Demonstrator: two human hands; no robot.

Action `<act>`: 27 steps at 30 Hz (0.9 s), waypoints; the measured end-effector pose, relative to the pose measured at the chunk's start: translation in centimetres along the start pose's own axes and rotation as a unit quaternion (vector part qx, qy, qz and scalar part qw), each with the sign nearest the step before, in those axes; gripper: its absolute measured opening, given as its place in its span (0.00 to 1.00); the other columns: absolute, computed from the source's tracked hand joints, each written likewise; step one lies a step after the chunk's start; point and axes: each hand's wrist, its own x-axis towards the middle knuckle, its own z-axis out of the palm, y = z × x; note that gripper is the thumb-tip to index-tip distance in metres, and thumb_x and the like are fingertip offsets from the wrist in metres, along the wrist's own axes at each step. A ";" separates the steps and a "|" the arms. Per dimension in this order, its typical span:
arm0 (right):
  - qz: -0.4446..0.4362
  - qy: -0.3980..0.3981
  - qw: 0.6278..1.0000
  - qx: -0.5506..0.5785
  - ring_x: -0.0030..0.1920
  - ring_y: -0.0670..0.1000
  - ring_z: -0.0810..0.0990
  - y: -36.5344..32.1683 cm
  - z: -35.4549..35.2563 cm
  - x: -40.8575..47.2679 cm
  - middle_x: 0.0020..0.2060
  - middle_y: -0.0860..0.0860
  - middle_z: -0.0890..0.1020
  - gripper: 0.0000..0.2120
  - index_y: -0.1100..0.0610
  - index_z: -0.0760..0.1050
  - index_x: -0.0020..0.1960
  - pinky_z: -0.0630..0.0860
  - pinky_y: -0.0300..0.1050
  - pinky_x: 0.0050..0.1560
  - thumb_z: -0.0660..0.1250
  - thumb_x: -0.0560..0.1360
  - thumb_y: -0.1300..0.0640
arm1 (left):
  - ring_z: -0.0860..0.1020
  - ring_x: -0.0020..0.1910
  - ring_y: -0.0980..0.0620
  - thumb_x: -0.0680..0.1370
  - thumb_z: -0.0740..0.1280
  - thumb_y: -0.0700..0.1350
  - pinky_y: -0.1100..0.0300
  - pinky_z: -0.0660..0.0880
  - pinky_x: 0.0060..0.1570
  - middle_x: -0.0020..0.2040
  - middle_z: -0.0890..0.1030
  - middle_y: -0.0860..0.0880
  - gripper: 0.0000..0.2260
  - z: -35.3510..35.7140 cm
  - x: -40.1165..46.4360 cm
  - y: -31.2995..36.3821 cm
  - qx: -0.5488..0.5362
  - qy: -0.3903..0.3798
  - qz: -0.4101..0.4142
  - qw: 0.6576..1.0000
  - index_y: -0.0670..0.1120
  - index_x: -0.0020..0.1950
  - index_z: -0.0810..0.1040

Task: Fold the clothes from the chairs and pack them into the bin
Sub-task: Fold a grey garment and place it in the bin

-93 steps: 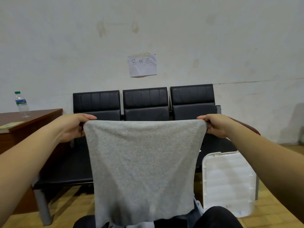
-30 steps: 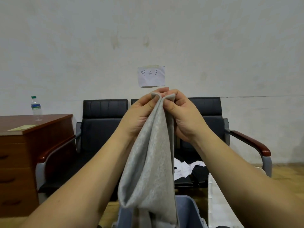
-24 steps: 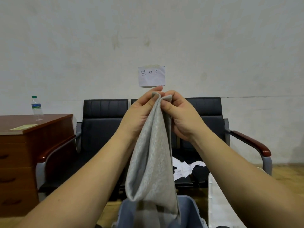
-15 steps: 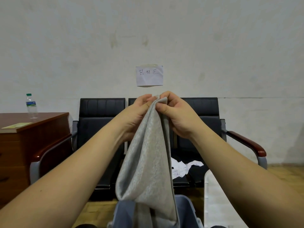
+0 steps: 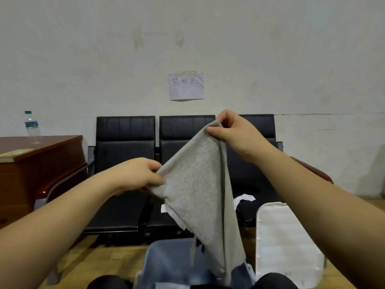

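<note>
Grey cloth [image 5: 200, 184] is held up in mid-air, over the bin [image 5: 166, 261]. Its top corner is pinched by the R hand [image 5: 233, 132], thumb under, fingers curled over. The side edge is gripped by the L hand [image 5: 137, 176], lower down and to the L, thumb and fingers closed on the fabric. Between the two grips the cloth is pulled taut; below the fingers it hangs loose, tail trailing into the bin.

Risks, as judged: layers could slip apart if either pinch is eased, and the fold would be lost. The hanging tail could be snagged on the bin rim or bunched up when lowered. A small corner pinch w/ soft knit means a drop is possible.

Count: 1 grey cloth, 1 bin, 1 white lid [image 5: 289, 243] beside it, 3 chairs [image 5: 125, 155], 1 white garment [image 5: 243, 199] left on a seat below the R wrist, 1 bottle [image 5: 32, 127], 1 desk [image 5: 41, 155], 1 paper [image 5: 186, 86] on the wall.
</note>
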 end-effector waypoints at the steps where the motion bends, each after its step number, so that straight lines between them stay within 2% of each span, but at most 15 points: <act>1: 0.004 -0.006 1.000 -0.005 0.45 0.46 0.78 0.5 -0.5 0.1 0.42 0.47 0.80 0.07 0.50 0.75 0.47 0.76 0.52 0.57 0.73 0.75 0.52 | 0.84 0.44 0.50 0.76 0.71 0.45 0.58 0.81 0.45 0.43 0.86 0.49 0.03 0.0 0.2 -0.6 -0.024 0.010 -0.006 1.000 0.49 0.48 0.84; 4: 0.039 -0.038 0.998 -0.044 0.53 0.48 0.81 2.7 -1.7 0.4 0.51 0.51 0.83 0.12 0.43 0.74 0.58 0.75 0.48 0.61 0.72 0.76 0.50 | 0.80 0.41 0.51 0.76 0.71 0.46 0.57 0.76 0.41 0.40 0.83 0.50 0.02 0.0 1.9 -2.3 -0.028 0.092 -0.003 0.995 0.51 0.45 0.83; 6: 0.065 -0.062 0.990 -0.107 0.55 0.46 0.80 4.2 -2.3 0.7 0.52 0.48 0.82 0.16 0.42 0.74 0.63 0.75 0.45 0.60 0.71 0.76 0.49 | 0.78 0.43 0.52 0.76 0.70 0.44 0.58 0.72 0.44 0.42 0.82 0.51 0.02 0.7 3.6 -3.1 -0.124 0.141 0.009 0.982 0.51 0.46 0.83; 9: 0.109 -0.099 0.974 -0.170 0.48 0.46 0.80 6.4 -2.9 0.8 0.46 0.46 0.84 0.08 0.50 0.82 0.54 0.75 0.45 0.55 0.71 0.76 0.50 | 0.77 0.46 0.52 0.78 0.68 0.42 0.56 0.71 0.49 0.43 0.81 0.50 0.04 2.3 6.1 -4.2 -0.317 0.173 0.007 0.932 0.49 0.49 0.83; 11: 0.132 -0.123 0.961 -0.209 0.44 0.47 0.79 7.7 -3.0 0.8 0.42 0.48 0.83 0.07 0.52 0.82 0.49 0.73 0.43 0.48 0.72 0.76 0.49 | 0.78 0.46 0.52 0.79 0.68 0.41 0.57 0.71 0.51 0.43 0.82 0.51 0.05 3.1 7.7 -4.7 -0.365 0.167 0.014 0.916 0.49 0.49 0.82; 14: 0.150 -0.133 0.947 -0.250 0.40 0.47 0.75 9.5 -2.7 1.1 0.39 0.48 0.80 0.07 0.51 0.79 0.45 0.68 0.42 0.40 0.71 0.76 0.47 | 0.80 0.51 0.51 0.79 0.68 0.42 0.58 0.73 0.52 0.45 0.84 0.52 0.06 3.7 9.9 -5.8 -0.311 0.167 0.028 0.935 0.52 0.48 0.83; 17: 0.174 -0.129 0.949 -0.227 0.41 0.50 0.76 11.4 -2.4 1.9 0.41 0.53 0.81 0.10 0.55 0.78 0.48 0.74 0.45 0.42 0.71 0.77 0.48 | 0.81 0.52 0.49 0.79 0.69 0.44 0.55 0.75 0.55 0.48 0.84 0.51 0.05 3.2 11.5 -6.2 -0.247 0.161 0.025 0.955 0.54 0.49 0.83; 20: 0.185 -0.086 0.966 -0.162 0.36 0.48 0.76 11.6 -2.4 3.5 0.38 0.54 0.79 0.11 0.61 0.78 0.52 0.77 0.42 0.39 0.70 0.78 0.52 | 0.78 0.44 0.52 0.81 0.67 0.44 0.58 0.74 0.46 0.45 0.82 0.52 0.05 1.7 12.4 -4.6 -0.182 0.165 0.034 0.969 0.54 0.50 0.81; 22: 0.171 -0.029 0.980 -0.101 0.30 0.44 0.74 11.5 -2.5 4.8 0.34 0.52 0.77 0.11 0.64 0.76 0.53 0.75 0.38 0.33 0.69 0.79 0.55 | 0.76 0.40 0.54 0.81 0.66 0.45 0.58 0.73 0.43 0.44 0.81 0.53 0.04 0.5 13.2 -3.1 -0.150 0.207 0.042 0.966 0.54 0.51 0.80; 24: 0.156 0.016 0.985 -0.068 0.26 0.44 0.74 12.2 -2.3 5.5 0.32 0.51 0.77 0.09 0.62 0.76 0.51 0.75 0.38 0.32 0.69 0.79 0.55 | 0.76 0.37 0.54 0.81 0.66 0.46 0.59 0.72 0.40 0.43 0.81 0.52 0.04 0.1 14.0 -2.3 -0.149 0.231 0.046 0.960 0.54 0.51 0.80; 27: 0.175 0.004 0.974 -0.142 0.27 0.45 0.78 15.0 -0.8 5.7 0.33 0.51 0.81 0.08 0.59 0.76 0.49 0.78 0.39 0.32 0.68 0.78 0.53 | 0.74 0.31 0.53 0.82 0.65 0.46 0.60 0.69 0.33 0.38 0.79 0.50 0.05 1.6 15.2 -3.3 -0.105 0.156 -0.010 0.982 0.49 0.53 0.80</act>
